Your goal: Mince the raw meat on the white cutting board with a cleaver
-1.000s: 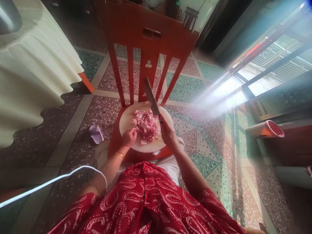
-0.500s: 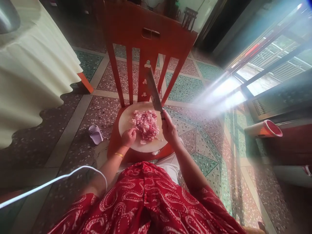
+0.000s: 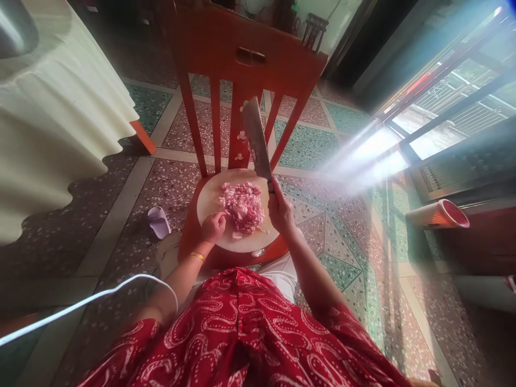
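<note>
Meat (image 3: pixel 242 207): mostly minced, heaped on round board (image 3: pixel 209 199); some coarser bits remain.
Right hand (image 3: pixel 280 212): clamped on cleaver (image 3: pixel 257 141), raised above heap.
Left hand (image 3: pixel 213 226): loosely curled, touching heap's edge.

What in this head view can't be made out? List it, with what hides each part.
- Cleaver handle: hidden inside the right hand.
- Left hand fingertips: curled against the minced meat; contact too small to judge.
- Chair seat: mostly covered by the round cutting board.
- Window area: washed out by glare.
- Metal object at top left: cut off by the frame edge.
</note>
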Demonstrator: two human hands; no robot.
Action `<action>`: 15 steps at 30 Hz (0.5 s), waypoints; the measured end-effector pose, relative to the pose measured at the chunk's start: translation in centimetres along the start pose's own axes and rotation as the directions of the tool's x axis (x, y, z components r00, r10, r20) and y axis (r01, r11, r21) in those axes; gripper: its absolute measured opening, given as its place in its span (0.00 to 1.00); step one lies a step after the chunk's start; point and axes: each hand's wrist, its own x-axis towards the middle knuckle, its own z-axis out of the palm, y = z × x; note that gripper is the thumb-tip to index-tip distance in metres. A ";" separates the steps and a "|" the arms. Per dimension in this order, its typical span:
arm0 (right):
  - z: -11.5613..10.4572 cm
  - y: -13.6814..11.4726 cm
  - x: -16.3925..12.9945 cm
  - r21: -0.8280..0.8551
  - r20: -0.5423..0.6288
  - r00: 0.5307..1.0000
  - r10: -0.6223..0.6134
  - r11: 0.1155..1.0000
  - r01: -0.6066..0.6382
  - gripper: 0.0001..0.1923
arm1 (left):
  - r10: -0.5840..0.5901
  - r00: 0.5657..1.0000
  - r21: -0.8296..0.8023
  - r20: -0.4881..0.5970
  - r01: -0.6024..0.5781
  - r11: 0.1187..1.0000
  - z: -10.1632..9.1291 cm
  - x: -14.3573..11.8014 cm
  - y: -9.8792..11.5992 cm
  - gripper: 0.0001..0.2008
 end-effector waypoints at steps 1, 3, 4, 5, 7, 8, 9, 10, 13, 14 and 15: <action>0.8 0.4 -0.3 0.008 0.011 1.000 0.003 1.000 -0.003 0.26 | -0.004 1.000 0.006 0.002 0.004 1.000 0.0 0.0 0.0 0.13; 2.4 1.6 -1.2 -0.016 0.110 0.992 0.067 0.998 -0.065 0.25 | -0.018 1.000 0.023 0.006 0.018 1.000 -0.1 0.0 0.0 0.13; 2.9 2.3 -1.6 -0.050 0.174 0.978 0.118 0.993 -0.111 0.24 | -0.021 1.000 0.024 0.009 0.021 0.999 -0.2 0.0 -0.1 0.13; 3.1 2.7 -1.9 -0.092 0.230 0.959 0.169 0.984 -0.151 0.24 | -0.019 1.000 0.019 0.013 0.019 1.000 -0.3 0.0 -0.1 0.13; 2.4 2.8 -2.2 -0.149 0.270 0.938 0.217 0.972 -0.182 0.23 | -0.004 1.000 0.005 0.018 0.004 1.000 -0.4 0.1 0.0 0.13; 1.7 2.5 -2.2 -0.155 0.262 0.944 0.201 0.974 -0.165 0.24 | 0.008 1.000 0.002 0.015 -0.008 1.000 -0.4 0.1 0.0 0.13; 0.9 2.1 -2.0 -0.149 0.239 0.957 0.166 0.980 -0.133 0.24 | 0.016 1.000 0.005 0.008 -0.016 1.000 -0.4 0.0 0.1 0.13; 0.2 1.7 -1.8 -0.134 0.204 0.972 0.120 0.987 -0.094 0.24 | 0.019 1.000 0.015 -0.002 -0.019 1.000 -0.4 0.0 0.1 0.13; -0.2 1.2 -1.2 -0.117 0.100 0.994 0.037 0.993 -0.025 0.26 | 0.018 1.000 0.037 -0.015 -0.017 0.999 -0.2 0.0 0.1 0.13; 0.3 1.5 -1.1 -0.135 0.100 0.993 0.055 0.990 -0.041 0.27 | 0.013 1.000 0.039 -0.012 -0.012 0.999 -0.2 -0.1 0.1 0.12; 1.0 1.9 -1.2 -0.159 0.119 0.989 0.085 0.985 -0.065 0.27 | 0.006 1.000 0.041 -0.006 -0.005 0.999 -0.2 -0.1 0.1 0.12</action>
